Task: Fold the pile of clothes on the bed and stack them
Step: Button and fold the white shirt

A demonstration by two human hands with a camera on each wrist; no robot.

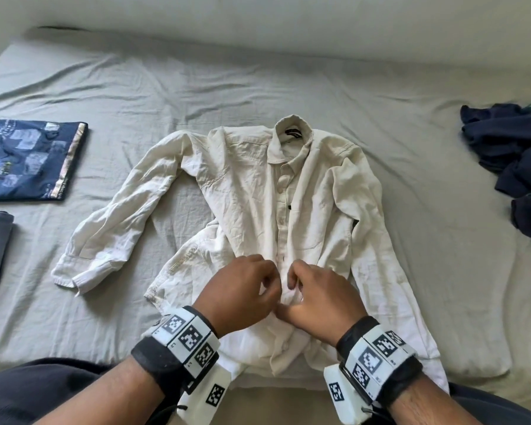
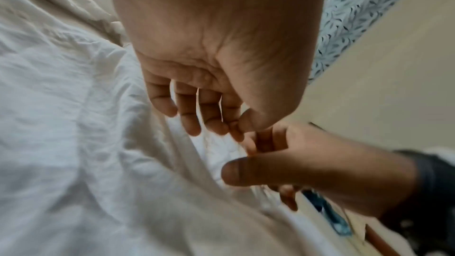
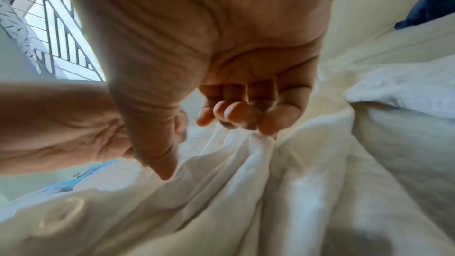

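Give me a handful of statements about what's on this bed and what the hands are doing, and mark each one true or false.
1. The cream shirt lies front up with its collar pointing away from the person. True.
2. Both hands are at the shirt's collar. False: the left hand and the right hand meet at the button strip low on the shirt, near its hem.
3. A folded dark blue patterned garment lies on the bed sheet to the left of the shirt. True.
4. The dark blue clothes on the right are neatly folded. False: they lie in a crumpled heap.
5. One sleeve is spread out to the left. True.
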